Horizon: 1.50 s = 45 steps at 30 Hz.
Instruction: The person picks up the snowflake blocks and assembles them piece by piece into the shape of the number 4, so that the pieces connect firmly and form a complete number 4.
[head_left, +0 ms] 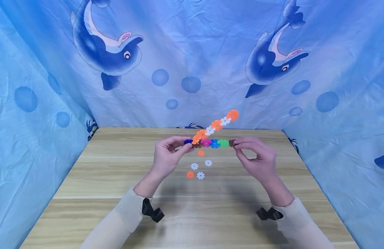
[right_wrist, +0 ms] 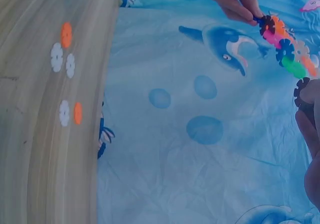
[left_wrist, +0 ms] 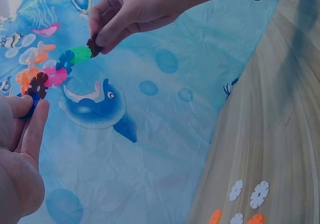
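Observation:
Above the table, my left hand (head_left: 167, 155) pinches the dark blue end of a chain of interlocking snowflake discs. From there the chain runs right through brown, pink (head_left: 206, 143), blue (head_left: 215, 143) and green (head_left: 223, 143) discs. A second row of alternating orange and white discs (head_left: 216, 125) slants up and away from the left end. My right hand (head_left: 259, 159) pinches a brown snowflake disc (right_wrist: 300, 91) between thumb and fingers. That disc is at the green end, with a narrow gap showing in the head and right wrist views.
Several loose white discs (head_left: 200, 175) and orange discs (head_left: 190, 175) lie on the wooden table (head_left: 117, 214) below the hands. A blue curtain (head_left: 204, 45) printed with dolphins and bubbles surrounds the table at the back and sides.

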Available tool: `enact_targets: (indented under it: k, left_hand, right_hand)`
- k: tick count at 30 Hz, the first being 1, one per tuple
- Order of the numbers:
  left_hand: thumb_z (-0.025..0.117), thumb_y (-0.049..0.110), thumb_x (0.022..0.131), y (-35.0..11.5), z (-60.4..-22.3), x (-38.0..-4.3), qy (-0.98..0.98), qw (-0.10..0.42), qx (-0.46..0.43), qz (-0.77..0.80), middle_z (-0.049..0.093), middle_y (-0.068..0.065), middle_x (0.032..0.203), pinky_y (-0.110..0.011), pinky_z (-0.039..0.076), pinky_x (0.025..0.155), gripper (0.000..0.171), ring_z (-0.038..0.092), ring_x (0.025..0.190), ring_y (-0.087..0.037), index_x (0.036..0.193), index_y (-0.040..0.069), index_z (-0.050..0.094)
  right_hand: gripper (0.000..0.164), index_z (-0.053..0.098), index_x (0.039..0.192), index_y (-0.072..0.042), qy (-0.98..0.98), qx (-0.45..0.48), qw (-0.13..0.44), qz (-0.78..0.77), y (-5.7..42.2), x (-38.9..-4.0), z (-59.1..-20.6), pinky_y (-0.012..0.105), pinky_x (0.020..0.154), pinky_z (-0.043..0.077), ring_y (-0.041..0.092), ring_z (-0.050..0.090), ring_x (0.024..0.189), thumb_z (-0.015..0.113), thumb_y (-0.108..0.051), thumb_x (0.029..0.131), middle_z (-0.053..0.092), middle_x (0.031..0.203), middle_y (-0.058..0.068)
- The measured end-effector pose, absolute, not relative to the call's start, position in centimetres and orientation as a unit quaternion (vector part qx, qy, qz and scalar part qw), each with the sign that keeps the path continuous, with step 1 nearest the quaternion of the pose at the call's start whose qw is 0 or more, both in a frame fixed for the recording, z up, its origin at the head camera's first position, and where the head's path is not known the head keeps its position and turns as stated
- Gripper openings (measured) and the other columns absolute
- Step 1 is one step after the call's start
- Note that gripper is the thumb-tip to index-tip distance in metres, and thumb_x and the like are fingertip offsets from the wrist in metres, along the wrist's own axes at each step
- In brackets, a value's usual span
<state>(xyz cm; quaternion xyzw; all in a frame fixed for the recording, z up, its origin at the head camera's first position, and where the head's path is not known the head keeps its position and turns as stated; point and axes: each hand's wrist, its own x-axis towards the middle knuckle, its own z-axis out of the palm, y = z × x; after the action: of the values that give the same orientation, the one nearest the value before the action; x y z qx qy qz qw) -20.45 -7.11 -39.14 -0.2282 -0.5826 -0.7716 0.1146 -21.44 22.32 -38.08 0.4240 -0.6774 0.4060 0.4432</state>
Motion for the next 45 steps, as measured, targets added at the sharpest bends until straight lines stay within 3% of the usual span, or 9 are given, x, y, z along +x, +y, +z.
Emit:
enact_targets:
  k: [7,11,20,28,39,45]
  left_hand:
    - [0.072,-0.015,0.091,-7.0,-39.1,-20.5,-0.583,0.113,-0.231,-0.77,0.081,0.005,0.101,-0.037,0.067,0.082,0.024,0.079,0.091,-0.013,0.112,-0.025,0.066]
    - [0.072,-0.015,0.091,-7.1,-39.2,-20.5,-0.585,0.104,-0.232,-0.77,0.081,0.005,0.099,-0.037,0.067,0.082,0.024,0.08,0.091,-0.013,0.112,-0.025,0.066]
    - [0.073,-0.014,0.092,-7.5,-39.4,-20.5,-0.601,0.093,-0.232,-0.76,0.081,0.005,0.096,-0.036,0.067,0.081,0.023,0.081,0.088,-0.014,0.111,-0.024,0.067]
    - [0.074,-0.013,0.092,-7.8,-39.2,-20.3,-0.63,0.085,-0.223,-0.739,0.081,0.009,0.094,-0.033,0.068,0.078,0.02,0.081,0.085,-0.011,0.111,-0.02,0.071]
    - [0.074,-0.012,0.092,-8.0,-39.1,-20.8,-0.627,0.088,-0.222,-0.742,0.081,0.008,0.095,-0.033,0.067,0.078,0.022,0.081,0.085,-0.012,0.111,-0.021,0.069]
    - [0.073,-0.013,0.092,-8.1,-39.0,-20.9,-0.602,0.106,-0.219,-0.76,0.081,0.005,0.097,-0.036,0.067,0.081,0.024,0.081,0.09,-0.013,0.112,-0.026,0.066]
  right_hand:
    - [0.01,0.079,0.088,0.003,-0.676,0.438,0.444,0.393,22.0,-21.4,-37.9,0.019,0.099,0.06,0.031,0.076,0.088,0.081,0.011,0.081,0.079,0.093,0.019]
    - [0.002,0.08,0.087,0.004,-0.666,0.445,0.457,0.387,21.9,-21.4,-38.1,0.02,0.098,0.06,0.032,0.076,0.087,0.082,0.005,0.086,0.078,0.09,0.02]
    - [0.003,0.083,0.09,0.002,-0.637,0.463,0.478,0.389,21.7,-21.4,-38.2,0.022,0.096,0.062,0.032,0.078,0.085,0.083,-0.001,0.089,0.079,0.086,0.022]
    - [0.022,0.082,0.086,0.005,-0.635,0.476,0.486,0.366,21.7,-21.3,-38.0,0.022,0.097,0.062,0.033,0.078,0.082,0.078,-0.013,0.098,0.079,0.085,0.021]
    - [0.02,0.083,0.089,0.004,-0.648,0.474,0.493,0.335,21.3,-21.1,-37.5,0.022,0.098,0.061,0.034,0.078,0.081,0.078,-0.013,0.099,0.081,0.087,0.019]
    - [0.022,0.082,0.101,0.003,-0.68,0.424,0.486,0.35,21.5,-21.6,-37.4,0.018,0.102,0.058,0.035,0.076,0.088,0.078,-0.019,0.098,0.08,0.098,0.02]
